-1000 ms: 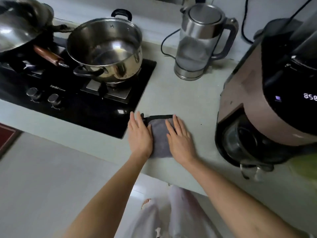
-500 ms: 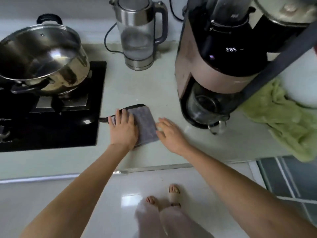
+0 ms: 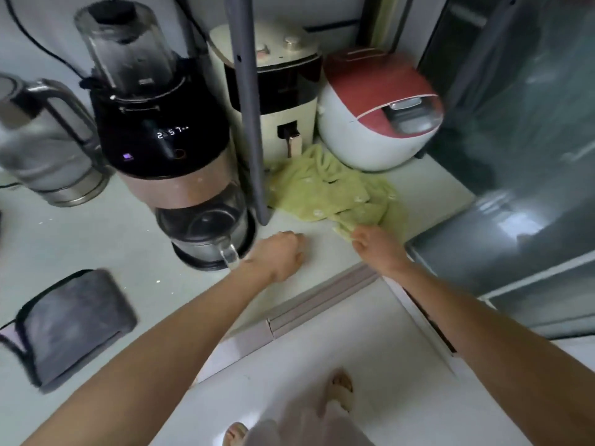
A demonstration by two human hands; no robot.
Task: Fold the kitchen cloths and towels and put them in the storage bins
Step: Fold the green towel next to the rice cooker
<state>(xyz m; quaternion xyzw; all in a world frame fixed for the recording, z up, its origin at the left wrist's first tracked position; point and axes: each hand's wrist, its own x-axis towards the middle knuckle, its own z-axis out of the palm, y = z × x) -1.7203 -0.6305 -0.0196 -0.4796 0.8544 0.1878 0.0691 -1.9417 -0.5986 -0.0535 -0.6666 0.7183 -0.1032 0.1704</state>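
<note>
both arms reach forward over the table (image 3: 96,239). the right hand (image 3: 378,246) pinches the near edge of the crumpled green towel (image 3: 335,191), soft and nubby, lying in front of the rice cooker (image 3: 376,111). the left hand (image 3: 277,255) rests knuckles-up, fingers curled, holding nothing. the folded grey cloth (image 3: 74,323), a dark-edged rectangle, lies at far left, its long axis running diagonally.
</note>
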